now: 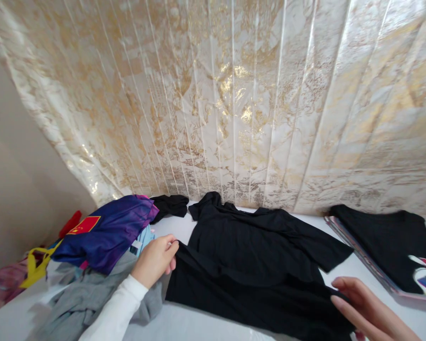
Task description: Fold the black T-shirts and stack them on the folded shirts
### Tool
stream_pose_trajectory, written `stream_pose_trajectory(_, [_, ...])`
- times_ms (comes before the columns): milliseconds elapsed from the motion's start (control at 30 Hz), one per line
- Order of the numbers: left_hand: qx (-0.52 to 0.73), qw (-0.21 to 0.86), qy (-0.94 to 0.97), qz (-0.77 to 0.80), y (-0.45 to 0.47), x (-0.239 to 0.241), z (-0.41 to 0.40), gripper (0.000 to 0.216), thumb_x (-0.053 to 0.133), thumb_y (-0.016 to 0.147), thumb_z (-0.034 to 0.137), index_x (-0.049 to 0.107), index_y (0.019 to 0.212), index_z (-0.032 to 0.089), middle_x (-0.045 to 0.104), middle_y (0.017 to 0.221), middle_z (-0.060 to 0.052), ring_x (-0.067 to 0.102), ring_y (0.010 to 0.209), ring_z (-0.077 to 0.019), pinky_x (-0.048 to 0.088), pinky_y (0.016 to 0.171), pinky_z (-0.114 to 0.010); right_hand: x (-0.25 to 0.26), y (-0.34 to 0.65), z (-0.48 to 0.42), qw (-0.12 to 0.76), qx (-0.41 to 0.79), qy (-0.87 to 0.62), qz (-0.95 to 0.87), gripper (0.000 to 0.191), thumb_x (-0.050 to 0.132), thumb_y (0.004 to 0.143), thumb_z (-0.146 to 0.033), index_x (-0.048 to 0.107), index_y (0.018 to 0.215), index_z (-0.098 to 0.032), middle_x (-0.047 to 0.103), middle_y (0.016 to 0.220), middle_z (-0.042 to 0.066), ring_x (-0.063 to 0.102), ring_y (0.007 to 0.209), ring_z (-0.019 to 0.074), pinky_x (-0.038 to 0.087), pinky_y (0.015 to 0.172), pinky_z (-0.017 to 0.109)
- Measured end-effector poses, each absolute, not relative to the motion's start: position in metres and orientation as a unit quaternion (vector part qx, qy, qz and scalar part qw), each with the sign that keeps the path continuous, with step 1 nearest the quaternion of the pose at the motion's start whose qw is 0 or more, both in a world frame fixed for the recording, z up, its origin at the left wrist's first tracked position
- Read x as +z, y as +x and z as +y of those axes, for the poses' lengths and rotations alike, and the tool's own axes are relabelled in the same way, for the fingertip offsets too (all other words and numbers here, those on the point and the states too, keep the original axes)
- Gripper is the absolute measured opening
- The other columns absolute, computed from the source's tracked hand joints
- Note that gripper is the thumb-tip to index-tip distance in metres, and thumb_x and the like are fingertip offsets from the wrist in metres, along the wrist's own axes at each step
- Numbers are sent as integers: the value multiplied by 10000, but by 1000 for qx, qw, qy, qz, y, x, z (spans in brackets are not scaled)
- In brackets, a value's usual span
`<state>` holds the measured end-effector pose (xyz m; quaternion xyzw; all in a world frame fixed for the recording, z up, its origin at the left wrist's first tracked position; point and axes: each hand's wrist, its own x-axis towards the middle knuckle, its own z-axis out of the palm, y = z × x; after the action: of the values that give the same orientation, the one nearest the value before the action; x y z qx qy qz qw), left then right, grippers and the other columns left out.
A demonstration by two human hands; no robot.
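A black T-shirt (248,246) lies spread on the white surface in front of me, its collar and sleeves toward the back. My left hand (156,260), in a white sleeve, pinches the shirt's left edge between thumb and fingers. The near part of the shirt is lifted a little and folds over itself. At the lower right, my right hand (369,305) has thumb and forefinger around the shirt's right edge. Its other fingers are mostly hidden or cut off by the frame.
On the left is a heap of clothes: a purple garment (110,232) with a red patch, a grey garment (88,298) and a yellow strap (33,267). Folded clothes are stacked at right, a black printed garment (379,246) on top. A shiny gold-patterned curtain (230,104) hangs behind.
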<state>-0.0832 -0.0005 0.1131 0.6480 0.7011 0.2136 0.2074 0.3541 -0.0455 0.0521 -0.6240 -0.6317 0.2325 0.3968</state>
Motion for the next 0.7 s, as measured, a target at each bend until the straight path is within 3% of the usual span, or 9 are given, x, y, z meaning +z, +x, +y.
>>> stream_pose_trajectory(100, [206, 218, 648, 700, -76, 99, 0, 279, 411, 777, 467, 407, 644, 222, 534, 400, 50, 535, 358, -143, 333, 424, -210, 54, 352, -43, 307, 233, -609, -693, 312, 531, 743, -438, 576, 968, -228, 657, 710, 11, 600, 584, 174, 477, 519, 253])
stream_pose_trajectory(267, [218, 243, 642, 694, -77, 88, 1, 264, 451, 686, 488, 409, 733, 232, 486, 421, 78, 505, 356, -144, 310, 395, -207, 60, 356, -40, 220, 168, -654, -704, 158, 418, 800, -359, 522, 776, -244, 616, 656, -19, 568, 574, 167, 412, 576, 278])
stream_pose_trajectory(500, [263, 297, 630, 668, -94, 105, -2, 363, 494, 652, 542, 512, 766, 198, 474, 474, 64, 464, 377, -128, 296, 385, -205, 73, 367, -29, 216, 175, -659, -698, 270, 391, 832, -453, 539, 756, -240, 623, 622, -8, 591, 594, 178, 406, 568, 270])
stream_pose_trajectory(700, [304, 238, 628, 676, -109, 145, -7, 268, 546, 644, 426, 585, 810, 219, 512, 479, 65, 476, 429, -132, 293, 402, -187, 98, 395, -18, 232, 200, -676, -670, 292, 407, 819, -466, 581, 847, -234, 527, 391, -43, 514, 395, 153, 343, 409, 239])
